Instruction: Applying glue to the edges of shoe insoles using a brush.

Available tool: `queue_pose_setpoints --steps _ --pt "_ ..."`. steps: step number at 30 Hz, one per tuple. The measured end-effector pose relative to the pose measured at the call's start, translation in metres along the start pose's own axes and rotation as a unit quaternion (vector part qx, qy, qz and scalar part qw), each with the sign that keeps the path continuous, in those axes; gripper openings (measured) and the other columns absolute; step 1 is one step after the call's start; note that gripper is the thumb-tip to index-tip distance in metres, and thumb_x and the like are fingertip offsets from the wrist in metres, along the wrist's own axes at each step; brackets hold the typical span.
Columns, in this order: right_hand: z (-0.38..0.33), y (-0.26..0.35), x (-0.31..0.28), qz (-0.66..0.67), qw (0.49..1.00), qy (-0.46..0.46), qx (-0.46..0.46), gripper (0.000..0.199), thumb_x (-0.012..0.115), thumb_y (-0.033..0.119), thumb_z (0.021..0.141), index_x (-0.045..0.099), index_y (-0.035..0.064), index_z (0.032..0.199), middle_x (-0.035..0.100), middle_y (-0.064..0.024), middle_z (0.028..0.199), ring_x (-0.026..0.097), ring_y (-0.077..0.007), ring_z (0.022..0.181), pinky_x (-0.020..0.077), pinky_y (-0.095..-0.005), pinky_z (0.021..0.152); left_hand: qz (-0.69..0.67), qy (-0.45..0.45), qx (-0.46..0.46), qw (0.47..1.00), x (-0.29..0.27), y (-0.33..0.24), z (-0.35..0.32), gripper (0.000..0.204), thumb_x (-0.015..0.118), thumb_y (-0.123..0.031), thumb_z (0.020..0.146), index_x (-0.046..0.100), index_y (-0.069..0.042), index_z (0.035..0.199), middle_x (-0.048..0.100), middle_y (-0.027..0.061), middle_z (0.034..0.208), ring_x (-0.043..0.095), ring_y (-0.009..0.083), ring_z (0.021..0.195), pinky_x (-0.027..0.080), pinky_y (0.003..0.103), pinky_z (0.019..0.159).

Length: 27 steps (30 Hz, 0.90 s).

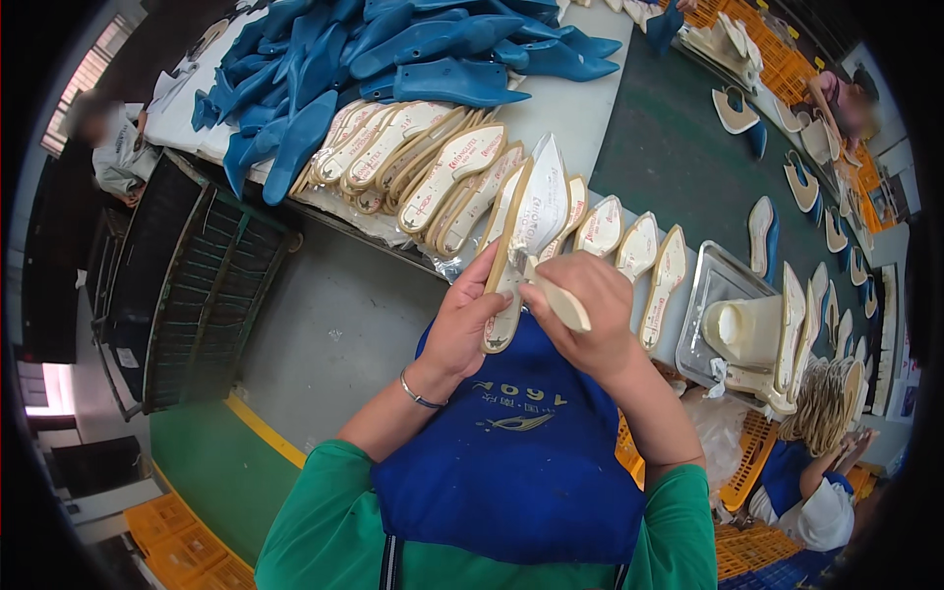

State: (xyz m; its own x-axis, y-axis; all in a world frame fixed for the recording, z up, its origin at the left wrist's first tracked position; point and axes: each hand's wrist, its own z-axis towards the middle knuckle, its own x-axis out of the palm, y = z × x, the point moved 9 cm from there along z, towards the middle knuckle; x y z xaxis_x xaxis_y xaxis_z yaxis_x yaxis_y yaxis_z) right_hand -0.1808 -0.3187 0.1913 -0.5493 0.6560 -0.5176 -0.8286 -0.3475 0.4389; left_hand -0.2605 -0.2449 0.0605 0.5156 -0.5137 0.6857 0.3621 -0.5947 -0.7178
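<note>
Blue apron (521, 452) spreads lowest. Above it, the left hand (460, 320) grips 1 pale insole (533, 221) by its narrow end — tip pointing away, overlapping a row of insoles (636, 246); the right hand (595, 300) holds a brush (562, 303) at its face.

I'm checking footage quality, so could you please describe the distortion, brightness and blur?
Head view: fisheye distortion bows the slatted rack; the barred window is bright; the leftmost co-worker's head is blurred; the insole in the left hand is fairly sharp.

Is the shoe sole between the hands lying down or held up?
Held up: the left hand grips the sole by its lower end.
</note>
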Motion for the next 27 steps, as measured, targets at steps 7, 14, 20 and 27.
queue_pose_setpoints --steps 7,14,20,27 --pt "0.021 -0.063 -0.036 0.004 0.990 -0.085 0.116 0.015 0.072 0.014 0.086 0.062 0.0021 0.086 0.065 -0.0097 0.077 0.063 -0.0214 0.062 0.0484 -0.0309 0.057 0.016 0.057 -0.038 0.998 0.009 0.007 -0.006 0.070 0.046 0.009 0.085 0.025 0.000 0.152 0.048 0.0189 0.143 0.053 0.0243 0.127 0.045 0.039 0.106" --pt "0.011 -0.148 -0.072 0.046 0.950 -0.181 0.252 0.018 0.068 0.018 0.092 0.062 0.0020 0.087 0.064 -0.0053 0.077 0.058 -0.0095 0.062 0.0458 -0.0247 0.057 0.000 0.068 -0.066 0.995 0.008 0.013 -0.011 0.071 0.048 0.008 0.085 0.025 0.000 0.151 0.050 0.0232 0.139 0.057 0.0293 0.121 0.048 0.039 0.103" --pt "-0.033 -0.113 -0.110 0.027 0.941 -0.271 0.200 0.015 0.063 0.015 0.094 0.063 0.0018 0.089 0.062 -0.0026 0.078 0.056 -0.0066 0.070 0.0452 -0.0242 0.063 -0.072 0.092 -0.076 0.990 0.012 0.015 -0.006 0.070 0.047 0.008 0.086 0.026 -0.003 0.151 0.047 0.0228 0.142 0.053 0.0303 0.127 0.047 0.043 0.105" --pt "-0.083 -0.089 -0.040 0.106 0.961 -0.091 0.239 0.009 0.052 0.009 0.094 0.056 0.0006 0.095 0.056 -0.0078 0.086 0.054 -0.0143 0.078 0.0440 -0.0283 0.071 -0.115 0.081 -0.056 0.988 0.015 0.023 0.016 0.074 0.048 0.008 0.086 0.022 -0.009 0.153 0.041 0.0193 0.147 0.042 0.0308 0.137 0.039 0.050 0.112"
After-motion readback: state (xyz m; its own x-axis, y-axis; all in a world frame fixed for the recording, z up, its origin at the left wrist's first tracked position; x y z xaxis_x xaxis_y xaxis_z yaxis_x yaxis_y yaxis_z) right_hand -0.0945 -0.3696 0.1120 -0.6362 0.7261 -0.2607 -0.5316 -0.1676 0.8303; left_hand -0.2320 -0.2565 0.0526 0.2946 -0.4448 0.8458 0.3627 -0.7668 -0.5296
